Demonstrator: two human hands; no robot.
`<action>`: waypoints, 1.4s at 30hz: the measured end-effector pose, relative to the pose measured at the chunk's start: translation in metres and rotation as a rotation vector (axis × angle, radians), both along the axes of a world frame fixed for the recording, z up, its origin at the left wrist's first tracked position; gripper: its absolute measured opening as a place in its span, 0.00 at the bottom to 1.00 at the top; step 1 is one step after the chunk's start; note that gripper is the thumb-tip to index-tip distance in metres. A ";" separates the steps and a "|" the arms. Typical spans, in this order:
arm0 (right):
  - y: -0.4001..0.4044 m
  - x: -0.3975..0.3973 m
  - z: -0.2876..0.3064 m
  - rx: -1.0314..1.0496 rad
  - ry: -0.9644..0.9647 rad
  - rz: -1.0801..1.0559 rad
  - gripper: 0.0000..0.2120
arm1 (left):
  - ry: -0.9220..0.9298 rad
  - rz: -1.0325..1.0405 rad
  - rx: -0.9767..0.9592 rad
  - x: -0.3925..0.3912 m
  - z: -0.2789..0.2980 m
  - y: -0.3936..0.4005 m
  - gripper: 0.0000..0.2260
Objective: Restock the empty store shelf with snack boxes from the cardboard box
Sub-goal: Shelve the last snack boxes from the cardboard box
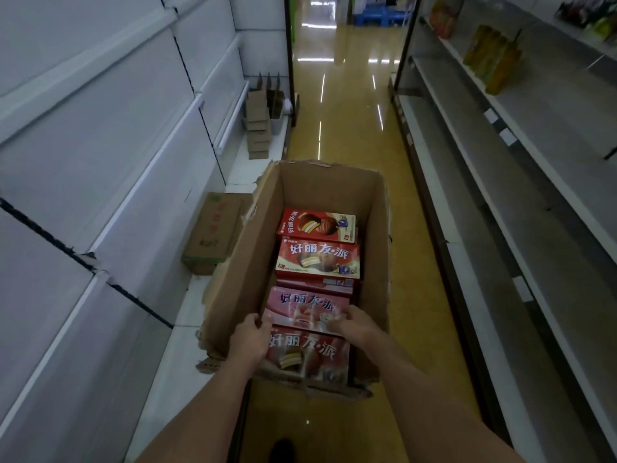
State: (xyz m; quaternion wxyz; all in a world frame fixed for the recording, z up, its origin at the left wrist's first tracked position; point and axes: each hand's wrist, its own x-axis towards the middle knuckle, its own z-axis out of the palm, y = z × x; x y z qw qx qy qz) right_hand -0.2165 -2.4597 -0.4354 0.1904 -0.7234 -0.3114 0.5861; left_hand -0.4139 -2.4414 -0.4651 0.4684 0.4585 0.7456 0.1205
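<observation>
Head view: four visible snack boxes (317, 259)

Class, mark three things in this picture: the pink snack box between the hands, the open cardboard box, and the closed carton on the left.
pink snack box (305, 307), head view, top face
open cardboard box (329, 185), head view, far inner wall
closed carton (213, 225), head view, top panel

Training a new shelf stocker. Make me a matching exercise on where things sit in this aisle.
Things:
1. pink snack box
2. closed carton
3. yellow packs
4. flat cardboard pieces

Places:
A. right-hand shelf, far up
B. between both hands, inside the open cardboard box
C. left bottom shelf, far end
D. left bottom shelf, beside the open box

Pairs: 1-B, 2-D, 3-A, 4-C
</observation>
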 end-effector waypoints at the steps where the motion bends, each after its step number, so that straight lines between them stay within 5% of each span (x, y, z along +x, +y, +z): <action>1: 0.004 -0.001 -0.007 -0.012 -0.007 0.004 0.27 | 0.011 -0.014 -0.023 -0.001 -0.007 0.005 0.25; 11: 0.037 -0.007 -0.093 -0.226 -0.008 -0.116 0.22 | 0.088 0.036 -0.217 -0.007 -0.093 0.072 0.31; 18: 0.045 -0.010 -0.130 -0.307 -0.014 -0.259 0.16 | -0.072 0.319 -0.385 -0.031 -0.257 0.088 0.46; 22: 0.050 -0.012 -0.150 -0.346 -0.015 -0.282 0.15 | -0.160 0.332 -0.449 -0.017 -0.210 0.084 0.37; 29: 0.058 -0.011 -0.178 -0.446 0.012 -0.349 0.14 | -0.198 0.179 -0.573 0.000 -0.171 0.083 0.03; 33: 0.059 -0.012 -0.188 -0.453 -0.008 -0.378 0.15 | -0.205 0.135 -0.621 0.002 -0.162 0.073 0.15; 38: 0.058 -0.019 -0.197 -0.419 -0.126 -0.398 0.34 | -0.235 0.178 -0.596 -0.001 -0.162 0.076 0.17; 42: 0.057 -0.019 -0.194 -0.422 -0.155 -0.401 0.24 | -0.209 0.212 -0.548 -0.010 -0.161 0.083 0.19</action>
